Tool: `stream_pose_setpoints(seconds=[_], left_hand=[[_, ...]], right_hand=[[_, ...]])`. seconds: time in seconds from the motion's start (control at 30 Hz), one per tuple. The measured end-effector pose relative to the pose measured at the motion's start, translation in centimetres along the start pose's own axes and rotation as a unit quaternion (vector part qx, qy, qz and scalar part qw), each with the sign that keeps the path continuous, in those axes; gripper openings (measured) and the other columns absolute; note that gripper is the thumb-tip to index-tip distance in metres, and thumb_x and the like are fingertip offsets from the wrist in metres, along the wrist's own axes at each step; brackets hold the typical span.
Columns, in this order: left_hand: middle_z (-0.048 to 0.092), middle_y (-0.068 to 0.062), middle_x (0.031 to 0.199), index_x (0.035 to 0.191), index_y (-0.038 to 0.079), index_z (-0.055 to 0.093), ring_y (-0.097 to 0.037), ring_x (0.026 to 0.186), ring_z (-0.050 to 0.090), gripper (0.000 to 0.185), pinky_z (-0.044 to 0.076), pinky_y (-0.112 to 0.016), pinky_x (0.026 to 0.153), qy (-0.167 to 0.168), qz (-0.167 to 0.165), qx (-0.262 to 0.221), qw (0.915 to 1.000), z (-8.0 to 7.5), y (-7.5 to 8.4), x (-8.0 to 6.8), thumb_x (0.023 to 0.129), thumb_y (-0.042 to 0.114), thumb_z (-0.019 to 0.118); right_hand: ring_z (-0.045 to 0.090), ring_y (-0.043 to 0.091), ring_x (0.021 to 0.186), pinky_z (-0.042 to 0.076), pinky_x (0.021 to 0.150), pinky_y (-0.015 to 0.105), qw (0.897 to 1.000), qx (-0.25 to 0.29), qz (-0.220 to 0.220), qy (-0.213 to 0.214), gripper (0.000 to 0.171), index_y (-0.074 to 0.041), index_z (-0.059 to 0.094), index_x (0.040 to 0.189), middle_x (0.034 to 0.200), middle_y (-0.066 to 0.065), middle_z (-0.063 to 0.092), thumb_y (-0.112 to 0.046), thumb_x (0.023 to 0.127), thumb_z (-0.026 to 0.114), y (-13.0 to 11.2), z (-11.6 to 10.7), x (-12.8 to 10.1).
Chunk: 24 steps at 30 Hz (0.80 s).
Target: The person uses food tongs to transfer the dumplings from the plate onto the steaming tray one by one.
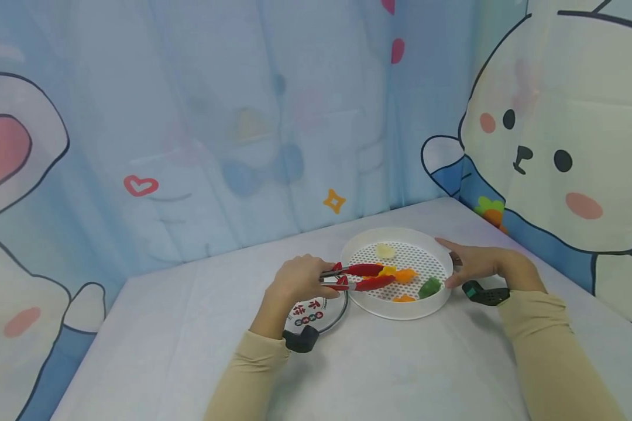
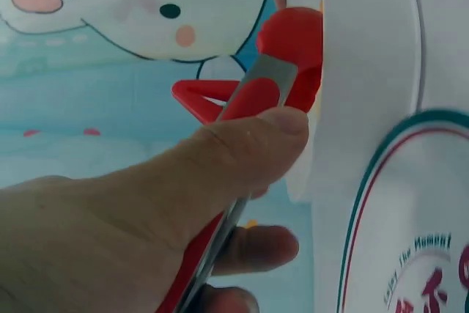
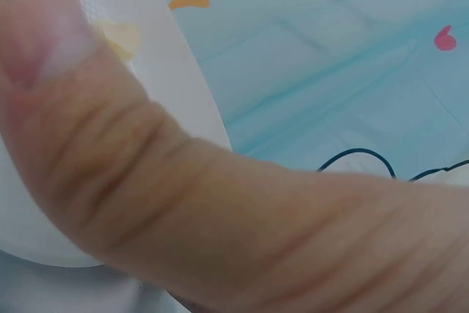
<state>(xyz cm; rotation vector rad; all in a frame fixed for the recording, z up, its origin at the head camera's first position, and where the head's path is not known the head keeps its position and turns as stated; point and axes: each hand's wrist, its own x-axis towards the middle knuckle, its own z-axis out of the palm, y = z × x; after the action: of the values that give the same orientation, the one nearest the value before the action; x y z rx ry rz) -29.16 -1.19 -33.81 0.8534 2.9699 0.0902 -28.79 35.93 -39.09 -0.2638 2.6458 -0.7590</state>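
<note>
My left hand grips a pair of red-tipped metal tongs. In the left wrist view the thumb lies along one arm of these tongs, with fingers on the other side. Their red tips reach over a round white tray with a perforated floor. Close to the tips is a yellow piece; I cannot tell whether they pinch it. Orange pieces, a green piece and a pale yellow piece lie in the tray. My right hand holds the tray's right side, thumb toward the front.
A white plate with a dark rim and red lettering lies on the white-covered table, partly hidden under my left hand. Behind the table hangs a blue cartoon-printed curtain.
</note>
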Motion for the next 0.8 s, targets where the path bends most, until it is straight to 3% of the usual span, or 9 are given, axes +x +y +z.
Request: stream_pose_setpoints(seconds=[0.23, 0.57, 0.8], left_hand=[[0.069, 0.004, 0.111, 0.125, 0.025, 0.064, -0.012, 0.082, 0.054, 0.056, 0.046, -0.028, 0.065, -0.009, -0.014, 0.016, 0.9997, -0.2, 2.1, 0.7, 0.074, 0.046, 0.078], [0.067, 0.005, 0.094, 0.114, 0.021, 0.07, -0.014, 0.077, 0.054, 0.05, 0.044, -0.029, 0.062, -0.045, -0.049, 0.001, 0.9978, -0.9, 4.0, 1.3, 0.071, 0.045, 0.08], [0.067, 0.002, 0.095, 0.11, 0.015, 0.07, -0.016, 0.079, 0.055, 0.051, 0.048, -0.03, 0.065, -0.041, -0.066, -0.007, 0.997, -1.0, 4.1, 0.9, 0.068, 0.043, 0.082]], right_hand=[[0.025, 0.057, 0.131, 0.026, 0.098, 0.072, 1.0, 0.004, 0.007, 0.002, 0.121, 0.0, -0.011, 0.149, 0.147, 0.04, 0.017, -0.05, 0.077, 0.073, 0.1, 0.0, 0.0], [0.024, 0.055, 0.132, 0.025, 0.099, 0.072, 1.0, 0.002, 0.029, -0.005, 0.123, -0.002, -0.011, 0.15, 0.149, 0.038, 0.016, -0.052, 0.075, 0.074, 0.1, -0.6, -0.8], [0.025, 0.053, 0.133, 0.026, 0.1, 0.071, 1.0, 0.009, 0.014, 0.005, 0.121, -0.003, -0.008, 0.151, 0.151, 0.035, 0.014, -0.051, 0.075, 0.074, -0.3, 0.1, -0.7]])
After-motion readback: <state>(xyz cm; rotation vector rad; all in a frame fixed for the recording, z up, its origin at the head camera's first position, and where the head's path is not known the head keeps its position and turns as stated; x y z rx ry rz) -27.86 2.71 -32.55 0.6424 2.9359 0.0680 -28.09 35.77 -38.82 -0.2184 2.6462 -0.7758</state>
